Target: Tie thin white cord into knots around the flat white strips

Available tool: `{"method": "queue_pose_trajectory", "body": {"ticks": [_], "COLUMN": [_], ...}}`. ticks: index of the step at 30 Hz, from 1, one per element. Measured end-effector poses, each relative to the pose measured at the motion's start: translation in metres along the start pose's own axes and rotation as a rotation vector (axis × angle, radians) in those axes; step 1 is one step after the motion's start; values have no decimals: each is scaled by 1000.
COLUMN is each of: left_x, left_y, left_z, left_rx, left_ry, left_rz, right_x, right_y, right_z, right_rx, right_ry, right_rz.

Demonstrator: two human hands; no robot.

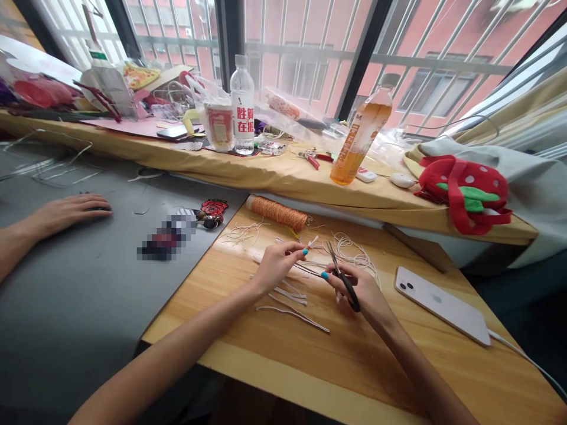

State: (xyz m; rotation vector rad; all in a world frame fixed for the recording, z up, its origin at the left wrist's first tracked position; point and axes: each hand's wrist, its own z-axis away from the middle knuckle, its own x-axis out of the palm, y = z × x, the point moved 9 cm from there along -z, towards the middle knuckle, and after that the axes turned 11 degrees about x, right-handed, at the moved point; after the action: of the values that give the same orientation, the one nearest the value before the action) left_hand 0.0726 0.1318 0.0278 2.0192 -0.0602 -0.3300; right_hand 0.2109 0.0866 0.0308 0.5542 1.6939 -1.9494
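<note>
Just short of the spool [278, 213], white cord [313, 241] is pinched between thumb and finger of the left hand [275, 265], stretched forward and inward; right of the spool, scissors [342, 276] are gripped by the right hand [367, 290], blades pointed away.

- The left hand [279, 264], one nail turquoise, pinches a short white cord [313, 242].
- The right hand [365, 290] holds black-handled metal scissors [346, 284] near it.
- Pale flat cord strips [293, 297] lie on the glossy light-brown wooden table [305, 360].
- A cylindrical spool of orange twine [279, 213] lies beyond the hands.
- A pale pink smartphone [443, 305] lies at right.
- Another person's hand [73, 211] rests over the grey desk [88, 295].
</note>
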Motion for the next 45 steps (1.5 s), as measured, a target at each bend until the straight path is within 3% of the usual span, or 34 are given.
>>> {"method": "queue_pose_trajectory", "body": {"ticks": [2,6,15,45], "left_x": [2,10,23,21], "left_y": [0,-2,1,-6], "left_z": [0,4,10,13], "left_rx": [-2,-22,-67,-101], "left_ry": [1,-38,-90,-15], "left_rz": [50,124,198,225], "right_x": [13,28,34,44], "right_y": [7,9,7,3], "right_z": [0,2,6,13], "right_rx": [96,132,164,165], "right_ry": [-128,-200,-196,-157], "right_rz": [-111,-187,-287,-405]}}
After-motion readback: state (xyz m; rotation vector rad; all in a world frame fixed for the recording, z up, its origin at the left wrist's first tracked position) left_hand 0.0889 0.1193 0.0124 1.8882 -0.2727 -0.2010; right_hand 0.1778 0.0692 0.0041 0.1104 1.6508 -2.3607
